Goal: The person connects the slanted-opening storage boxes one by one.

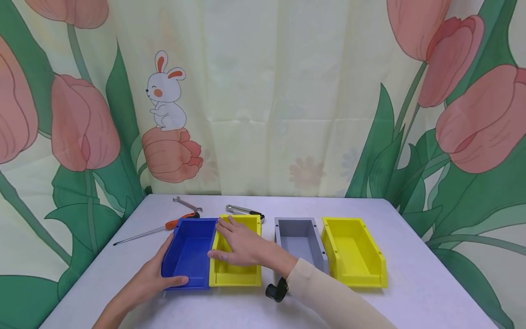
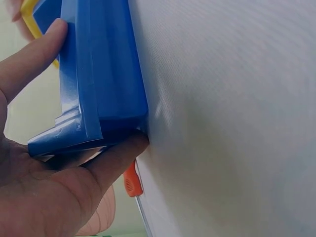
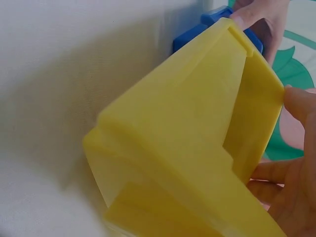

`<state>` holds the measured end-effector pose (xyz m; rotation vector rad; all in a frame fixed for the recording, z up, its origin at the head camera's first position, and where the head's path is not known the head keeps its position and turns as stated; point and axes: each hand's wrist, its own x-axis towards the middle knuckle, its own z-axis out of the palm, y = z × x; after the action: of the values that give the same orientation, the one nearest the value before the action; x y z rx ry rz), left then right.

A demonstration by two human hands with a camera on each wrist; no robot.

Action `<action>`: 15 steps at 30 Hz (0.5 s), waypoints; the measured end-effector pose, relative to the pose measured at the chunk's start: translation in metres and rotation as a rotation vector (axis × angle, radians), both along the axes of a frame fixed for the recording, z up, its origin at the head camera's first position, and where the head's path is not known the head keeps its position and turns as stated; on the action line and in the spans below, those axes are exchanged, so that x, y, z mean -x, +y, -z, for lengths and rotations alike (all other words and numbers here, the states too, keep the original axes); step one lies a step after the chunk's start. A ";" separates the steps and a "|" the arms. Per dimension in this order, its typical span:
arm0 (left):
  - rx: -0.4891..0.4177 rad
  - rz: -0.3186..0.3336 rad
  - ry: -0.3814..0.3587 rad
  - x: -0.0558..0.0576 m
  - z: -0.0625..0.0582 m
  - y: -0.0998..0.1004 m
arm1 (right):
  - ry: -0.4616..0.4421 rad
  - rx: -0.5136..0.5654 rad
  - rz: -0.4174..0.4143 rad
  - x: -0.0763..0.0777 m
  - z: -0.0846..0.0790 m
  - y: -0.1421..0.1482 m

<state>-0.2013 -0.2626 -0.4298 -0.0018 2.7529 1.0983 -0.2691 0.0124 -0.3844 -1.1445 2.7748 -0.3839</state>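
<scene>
A blue storage bin (image 1: 190,253) stands at the left of a row on the table. My left hand (image 1: 149,274) grips its near left corner, thumb over the front rim and fingers (image 2: 118,158) low along the outer left side. Directly beside it, its wall against the blue bin, is a yellow storage bin (image 1: 237,278). My right hand (image 1: 242,242) reaches over this yellow bin with fingers extended and spread. Its thumb (image 3: 296,101) touches the rim of the left wall, and the fingertips lie by the far left part of the bin.
To the right stand a grey bin (image 1: 297,226), partly behind my right forearm, and a second yellow bin (image 1: 355,251). Behind the bins lie an orange-handled screwdriver (image 1: 172,224), a wrench (image 1: 188,204) and a metal tool with a black end (image 1: 244,210). A patterned curtain (image 1: 255,100) hangs behind the table.
</scene>
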 end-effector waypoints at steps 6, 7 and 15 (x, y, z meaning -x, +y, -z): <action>0.003 0.001 0.003 0.000 0.001 0.000 | 0.007 -0.006 0.002 0.000 0.002 0.000; 0.003 0.001 0.004 0.000 0.001 0.000 | 0.005 -0.004 0.001 0.000 0.002 0.000; 0.005 0.005 0.009 0.000 0.001 -0.001 | -0.017 0.009 0.011 0.000 0.007 0.000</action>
<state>-0.2017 -0.2638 -0.4307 0.0096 2.7621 1.0932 -0.2691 0.0119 -0.3911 -1.1235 2.7686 -0.4060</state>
